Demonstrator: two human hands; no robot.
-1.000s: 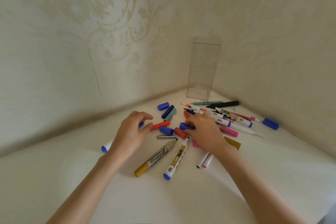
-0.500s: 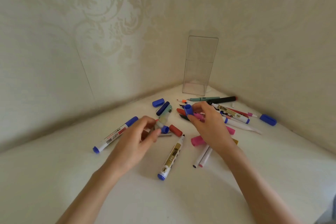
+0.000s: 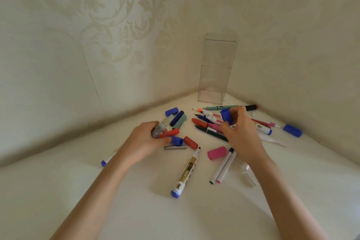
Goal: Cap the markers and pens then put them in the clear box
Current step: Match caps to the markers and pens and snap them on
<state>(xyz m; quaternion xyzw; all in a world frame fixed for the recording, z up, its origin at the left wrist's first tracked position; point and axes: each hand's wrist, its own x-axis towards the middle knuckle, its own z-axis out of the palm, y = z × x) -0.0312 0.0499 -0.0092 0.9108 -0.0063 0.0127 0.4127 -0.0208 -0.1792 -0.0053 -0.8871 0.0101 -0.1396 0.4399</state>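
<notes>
While both hands work the pile, we see our right hand point(image 3: 240, 132) pinching a blue cylindrical plastic cap point(image 3: 227, 116) and our left hand point(image 3: 145, 141) closed round a grey-barrelled marker point(image 3: 161, 127).

Loose pens and caps lie scattered on the white tabletop point(image 3: 136, 210); the tall clear plastic box point(image 3: 217, 70) stands empty in the far corner, apart from both hands. We judge that a mismatched cap would seat badly; a sweeping wrist could roll the gold-labelled marker with a blue end point(image 3: 187, 171) toward the near edge; a careless reach could tip the narrow box. Walls close both far sides; open room lies toward us.
</notes>
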